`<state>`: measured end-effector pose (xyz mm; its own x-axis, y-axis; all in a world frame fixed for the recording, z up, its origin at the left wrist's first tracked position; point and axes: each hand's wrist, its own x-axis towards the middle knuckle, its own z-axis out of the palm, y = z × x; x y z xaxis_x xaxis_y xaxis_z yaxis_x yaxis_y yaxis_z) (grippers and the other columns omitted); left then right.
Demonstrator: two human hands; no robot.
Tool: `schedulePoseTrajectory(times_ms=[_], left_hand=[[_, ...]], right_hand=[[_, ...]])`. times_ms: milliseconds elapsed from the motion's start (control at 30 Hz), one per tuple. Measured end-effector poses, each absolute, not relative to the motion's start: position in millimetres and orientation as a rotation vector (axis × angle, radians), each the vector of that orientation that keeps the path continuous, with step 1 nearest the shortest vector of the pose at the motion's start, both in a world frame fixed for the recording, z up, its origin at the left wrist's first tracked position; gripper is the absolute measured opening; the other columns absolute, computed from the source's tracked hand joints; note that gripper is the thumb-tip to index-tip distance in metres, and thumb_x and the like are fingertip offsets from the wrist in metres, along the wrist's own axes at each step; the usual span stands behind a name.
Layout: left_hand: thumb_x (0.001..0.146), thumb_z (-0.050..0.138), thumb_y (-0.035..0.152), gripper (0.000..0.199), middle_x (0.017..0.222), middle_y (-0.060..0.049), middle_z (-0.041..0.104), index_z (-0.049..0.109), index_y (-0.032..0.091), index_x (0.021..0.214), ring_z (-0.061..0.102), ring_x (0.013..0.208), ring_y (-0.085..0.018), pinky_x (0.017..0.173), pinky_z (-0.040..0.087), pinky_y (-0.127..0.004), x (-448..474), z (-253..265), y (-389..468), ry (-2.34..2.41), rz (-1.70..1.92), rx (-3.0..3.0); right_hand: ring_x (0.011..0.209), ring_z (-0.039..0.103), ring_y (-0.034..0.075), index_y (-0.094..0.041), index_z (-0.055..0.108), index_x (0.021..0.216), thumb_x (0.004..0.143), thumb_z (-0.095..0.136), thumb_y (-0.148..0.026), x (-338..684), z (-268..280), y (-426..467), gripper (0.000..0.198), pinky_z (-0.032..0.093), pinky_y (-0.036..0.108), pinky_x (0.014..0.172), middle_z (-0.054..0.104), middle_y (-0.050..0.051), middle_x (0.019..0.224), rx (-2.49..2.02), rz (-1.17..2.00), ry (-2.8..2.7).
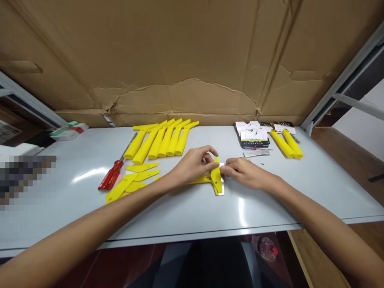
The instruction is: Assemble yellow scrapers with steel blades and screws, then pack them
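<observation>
A yellow plastic scraper [215,180] lies near the middle of the table, its handle pointing left under my left wrist. Its yellow cover plate sits over a shiny metal blade [222,189] that sticks out on the right side. My left hand [196,162] is curled, with its thumb on the upper end of the cover plate and its index finger arched above. From the right, my right hand [247,172] has its fingers folded and its thumb tip against the blade's edge. Whether a small part lies between the fingers is hidden.
Several yellow handles [157,144] stand in a row at the back left. Loose yellow plates [132,180] and a red-handled screwdriver [111,175] lie nearer. Blade packs [253,134], spare blades [256,153] and two yellow handles [286,144] are at right. A cardboard wall [180,60] rises behind.
</observation>
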<state>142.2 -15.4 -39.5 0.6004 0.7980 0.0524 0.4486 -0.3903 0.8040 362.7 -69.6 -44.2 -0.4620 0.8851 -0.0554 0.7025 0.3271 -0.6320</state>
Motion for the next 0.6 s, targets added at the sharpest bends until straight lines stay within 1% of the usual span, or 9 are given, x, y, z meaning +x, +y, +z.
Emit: schedulePoseTrajectory(times_ms=[67,133,233,300,367,433,533,600], left_hand=[[0.089,0.073,0.030,0.021,0.085,0.000,0.074,0.066,0.020,0.106,0.065,0.071,-0.015,0.068,0.049,-0.027,144,-42,-16,0.975,0.579,2.211],[0.090,0.074,0.028,0.016,0.089,-0.001,0.073,0.067,0.020,0.103,0.064,0.074,-0.016,0.069,0.048,-0.028,146,-44,-18,0.983,0.578,2.366],[0.093,0.073,0.026,0.010,0.089,-0.002,0.072,0.067,0.018,0.091,0.064,0.077,-0.017,0.068,0.046,-0.029,145,-50,-19,0.987,0.609,2.583],[0.096,0.070,0.027,0.014,0.087,-0.002,0.071,0.067,0.018,0.087,0.063,0.075,-0.017,0.066,0.045,-0.028,142,-54,-19,0.924,0.665,2.708],[0.101,0.063,0.030,0.020,0.085,-0.003,0.071,0.068,0.017,0.086,0.063,0.073,-0.016,0.065,0.044,-0.028,138,-57,-22,0.824,0.714,2.843],[0.106,0.056,0.031,0.027,0.085,-0.004,0.071,0.069,0.016,0.088,0.063,0.074,-0.016,0.064,0.045,-0.028,133,-56,-28,0.746,0.736,2.978],[0.108,0.051,0.032,0.028,0.094,-0.007,0.072,0.072,0.016,0.096,0.065,0.079,-0.018,0.065,0.047,-0.029,126,-51,-41,0.707,0.718,3.119],[0.108,0.051,0.034,0.028,0.100,-0.009,0.072,0.072,0.016,0.104,0.065,0.082,-0.020,0.066,0.049,-0.031,122,-47,-48,0.710,0.700,3.161]], right_hand=[[0.071,0.052,0.014,-0.018,0.069,0.076,0.103,0.054,-0.053,363,-48,-69,0.046,0.035,0.032,0.069,0.064,0.005,0.084,-1.405,0.820,-2.321],[0.069,0.050,0.013,-0.020,0.074,0.077,0.097,0.066,-0.047,361,-52,-68,0.035,0.033,0.031,0.066,0.064,0.004,0.081,-1.422,0.776,-2.313],[0.066,0.048,0.012,-0.021,0.078,0.079,0.092,0.073,-0.043,358,-56,-67,0.026,0.031,0.031,0.063,0.064,0.002,0.076,-1.453,0.769,-2.271],[0.063,0.046,0.012,-0.020,0.077,0.076,0.090,0.074,-0.042,355,-54,-68,0.026,0.030,0.031,0.062,0.062,0.001,0.070,-1.469,0.785,-2.244],[0.059,0.042,0.011,-0.019,0.074,0.072,0.089,0.075,-0.040,352,-51,-70,0.028,0.028,0.031,0.059,0.057,-0.001,0.062,-1.498,0.822,-2.198],[0.057,0.040,0.010,-0.018,0.072,0.069,0.088,0.075,-0.040,351,-48,-73,0.029,0.027,0.031,0.057,0.055,-0.002,0.059,-1.503,0.873,-2.144],[0.057,0.040,0.010,-0.018,0.070,0.065,0.089,0.074,-0.043,351,-46,-75,0.035,0.027,0.031,0.056,0.055,-0.002,0.058,-1.466,0.901,-2.105],[0.058,0.043,0.011,-0.019,0.071,0.067,0.089,0.073,-0.046,351,-47,-75,0.035,0.030,0.031,0.056,0.058,-0.002,0.059,-1.444,0.938,-2.085]])
